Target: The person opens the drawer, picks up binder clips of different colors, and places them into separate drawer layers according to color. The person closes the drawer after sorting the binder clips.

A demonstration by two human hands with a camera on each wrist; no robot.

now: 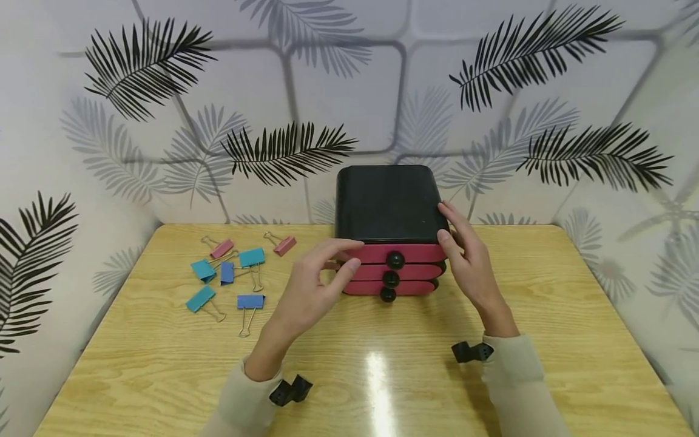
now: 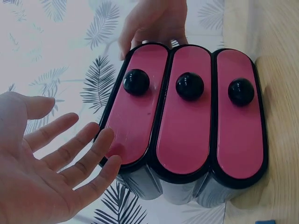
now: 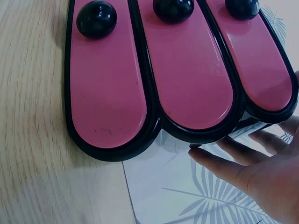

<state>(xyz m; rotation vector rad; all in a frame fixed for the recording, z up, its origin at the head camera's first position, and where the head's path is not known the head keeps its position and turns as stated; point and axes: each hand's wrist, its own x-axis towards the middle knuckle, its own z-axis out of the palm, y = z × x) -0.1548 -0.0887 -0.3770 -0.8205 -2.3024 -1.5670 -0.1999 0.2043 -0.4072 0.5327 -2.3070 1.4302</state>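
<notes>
A small black chest of drawers [image 1: 389, 200] with three pink drawer fronts [image 1: 415, 253] and round black knobs [image 1: 395, 260] stands upright on the table. All three drawers look closed. At its front left corner is my left hand [image 1: 311, 294], with fingers spread and nearly straight; the left wrist view has its fingertips [image 2: 106, 137] overlapping the top drawer's front. My right hand [image 1: 474, 261] lies along the box's right side, thumb close to the upper front edge. In the right wrist view, extended fingers [image 3: 219, 165] reach the side wall, partly hidden behind it.
Left of the chest lie several binder clips: teal clips [image 1: 252, 257], blue clips [image 1: 250, 301] and pink clips [image 1: 284, 245]. The wooden table [image 1: 437, 388] ends at a wall [image 1: 349, 91] with a leaf pattern just behind the chest.
</notes>
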